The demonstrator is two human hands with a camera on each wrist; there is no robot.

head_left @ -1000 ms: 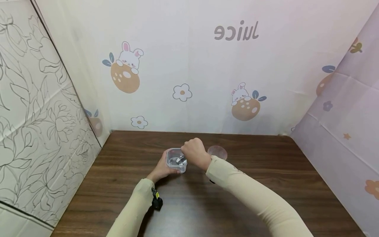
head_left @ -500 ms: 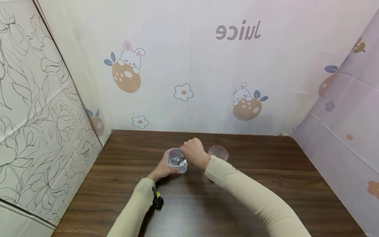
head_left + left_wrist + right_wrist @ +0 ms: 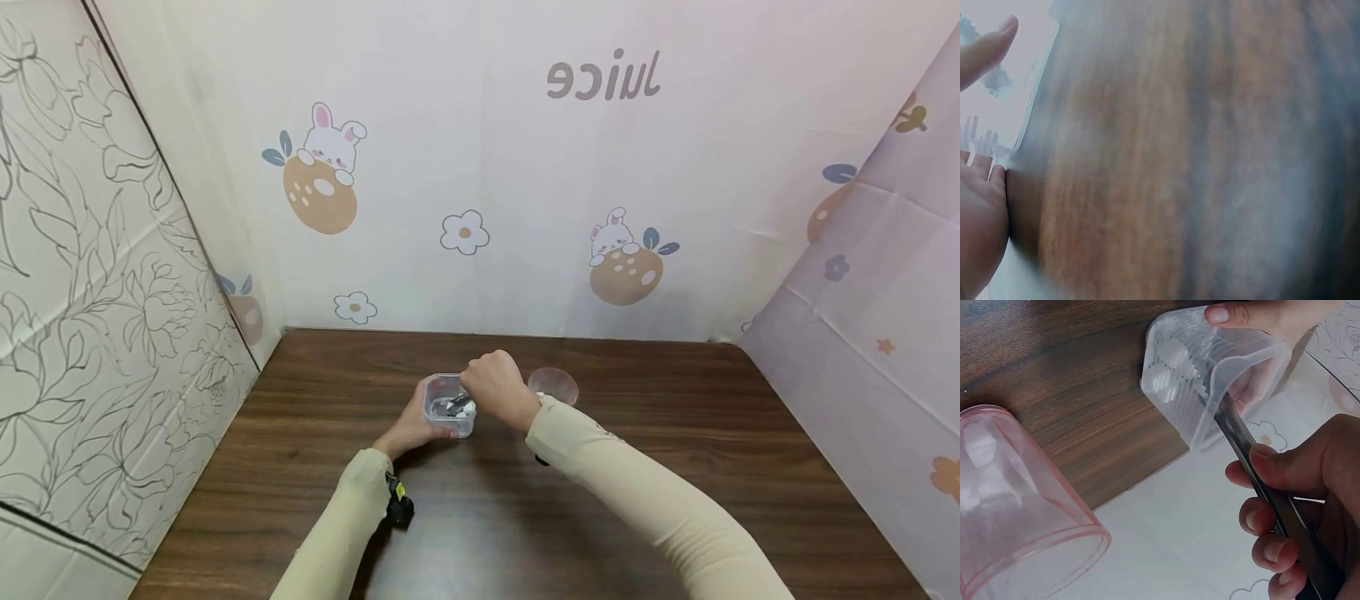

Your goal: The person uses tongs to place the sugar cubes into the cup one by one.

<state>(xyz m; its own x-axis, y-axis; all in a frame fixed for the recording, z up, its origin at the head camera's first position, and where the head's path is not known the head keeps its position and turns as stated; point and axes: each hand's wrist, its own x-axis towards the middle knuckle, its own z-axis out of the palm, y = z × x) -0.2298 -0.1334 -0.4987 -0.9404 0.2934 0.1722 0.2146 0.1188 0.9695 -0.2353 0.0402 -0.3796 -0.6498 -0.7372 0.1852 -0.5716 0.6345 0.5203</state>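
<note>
My left hand (image 3: 412,423) grips a clear square plastic container (image 3: 450,427), thumb on the near wall and fingers round the far side. In the right wrist view the container (image 3: 1194,419) has white rounded lumps (image 3: 1174,354) near its bottom. My right hand (image 3: 495,385) holds dark metal tongs (image 3: 1285,509) between thumb and curled fingers. Their toothed ends reach down through the container's open mouth, among the lumps. Only part of my left hand (image 3: 982,212) and the container's edge show in the left wrist view.
Just right of my right hand stands a pinkish clear plastic cup (image 3: 553,385), seen larger in the right wrist view with white lumps (image 3: 988,487) inside. Dark brown wood tabletop (image 3: 712,433) lies beneath, bounded by a patterned back wall (image 3: 480,167) and side curtains.
Inside the container the tongs have shifted slightly, and my right hand has moved a little to the right since half a second ago. My left hand keeps the container in place.
</note>
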